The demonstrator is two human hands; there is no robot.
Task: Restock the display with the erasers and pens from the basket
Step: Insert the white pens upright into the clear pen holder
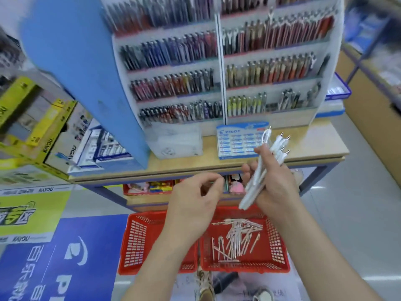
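Pen display [223, 83], right hand [275, 185] gripping white pens [278, 147]

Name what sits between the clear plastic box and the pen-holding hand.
The blue Pilot eraser box, in the head view; the right hand partly overlaps it.

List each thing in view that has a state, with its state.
right hand: grips a bundle of white pens.
left hand: fingers curled, contents unclear.
red basket: on the floor, loose pens inside.
pen display: rows stocked, gaps in the lowest right row.
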